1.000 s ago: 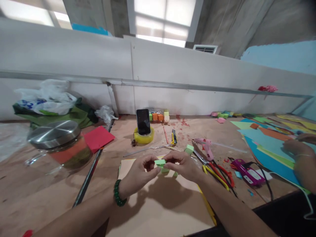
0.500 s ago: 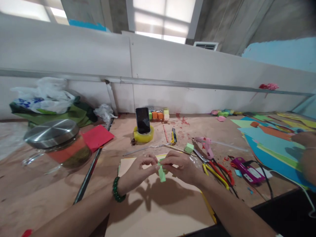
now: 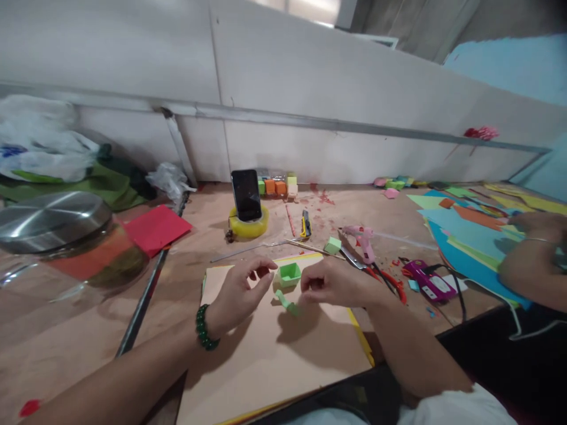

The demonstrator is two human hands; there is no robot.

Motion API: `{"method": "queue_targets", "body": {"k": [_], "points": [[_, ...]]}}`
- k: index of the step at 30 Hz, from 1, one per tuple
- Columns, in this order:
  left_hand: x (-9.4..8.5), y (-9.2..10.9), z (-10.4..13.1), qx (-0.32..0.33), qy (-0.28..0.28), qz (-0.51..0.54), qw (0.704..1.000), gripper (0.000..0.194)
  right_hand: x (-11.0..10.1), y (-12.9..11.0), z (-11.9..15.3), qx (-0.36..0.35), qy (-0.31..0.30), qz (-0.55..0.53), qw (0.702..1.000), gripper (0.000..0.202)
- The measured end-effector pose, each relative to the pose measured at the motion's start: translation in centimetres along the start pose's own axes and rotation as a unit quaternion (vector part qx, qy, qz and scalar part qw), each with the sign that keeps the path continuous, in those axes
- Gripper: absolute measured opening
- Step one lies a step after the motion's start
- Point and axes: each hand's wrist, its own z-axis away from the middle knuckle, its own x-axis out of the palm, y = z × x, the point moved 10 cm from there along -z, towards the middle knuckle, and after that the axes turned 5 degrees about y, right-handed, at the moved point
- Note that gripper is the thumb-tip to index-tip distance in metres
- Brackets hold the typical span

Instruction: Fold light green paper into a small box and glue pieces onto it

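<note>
Tiny green paper box (image 3: 289, 274) sitting open-side up on the peach sheet (image 3: 266, 354), between both hands.
Left hand (image 3: 241, 292) is loosely curled and empty, right hand (image 3: 334, 283) pinches a green strip (image 3: 287, 302). Looks featherlight and crushable, I'd hold the box by its walls.

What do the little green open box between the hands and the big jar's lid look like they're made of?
The green open box looks like thin matte craft foam or card: flat, evenly colored walls with no shine; which of the two is unclear. The jar lid looks like brushed metal, probably stainless steel, given its silvery sheen and streaked reflections.
</note>
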Motion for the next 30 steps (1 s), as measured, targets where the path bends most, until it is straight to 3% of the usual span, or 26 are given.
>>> {"method": "queue_targets", "body": {"k": [2, 4, 9, 11, 14, 17, 19, 23, 28, 30], "points": [[0.8, -0.1, 0.2, 0.008, -0.029, -0.009, 1.0, 0.013, 1.3, 0.7, 0.4, 0.055, -0.067, 0.069, 0.994, 0.028], [1.8, -0.5, 0.4, 0.006, -0.066, -0.017, 0.998, 0.014, 2.6, 0.6, 0.5, 0.066, -0.093, 0.121, 0.986, 0.037], [3.7, -0.9, 1.2, 0.009, -0.151, -0.038, 0.988, 0.027, 4.9, -0.8, -0.2, -0.01, -0.067, 0.169, 0.983, 0.017], [4.1, -0.2, 1.4, 0.039, -0.179, -0.029, 0.983, 0.031, 4.6, -0.7, -0.4, -0.026, -0.041, 0.119, 0.992, 0.009], [3.9, 0.9, 1.4, 0.067, -0.203, 0.01, 0.977, 0.039, 4.4, -0.3, -0.5, -0.031, -0.057, -0.066, 0.996, 0.012], [3.6, 0.8, 1.1, 0.029, -0.221, 0.079, 0.972, 0.022, 3.8, 0.0, -0.7, -0.002, -0.068, -0.285, 0.956, 0.025], [3.6, 0.5, 1.1, -0.008, -0.228, 0.122, 0.966, 0.012, 3.2, 0.5, -1.0, 0.025, -0.038, -0.365, 0.93, 0.034], [3.3, 0.6, 0.9, -0.022, -0.197, 0.154, 0.968, 0.021, 2.5, 1.2, -1.5, 0.045, 0.02, -0.407, 0.912, 0.043], [2.6, 0.0, 0.8, -0.037, -0.129, 0.116, 0.984, 0.021, 1.7, 1.4, -1.7, 0.037, 0.102, -0.368, 0.923, 0.042], [2.4, -0.4, 0.8, -0.053, -0.111, 0.113, 0.986, 0.02, -0.1, 1.0, -1.2, 0.005, 0.196, -0.293, 0.936, 0.033]]}}
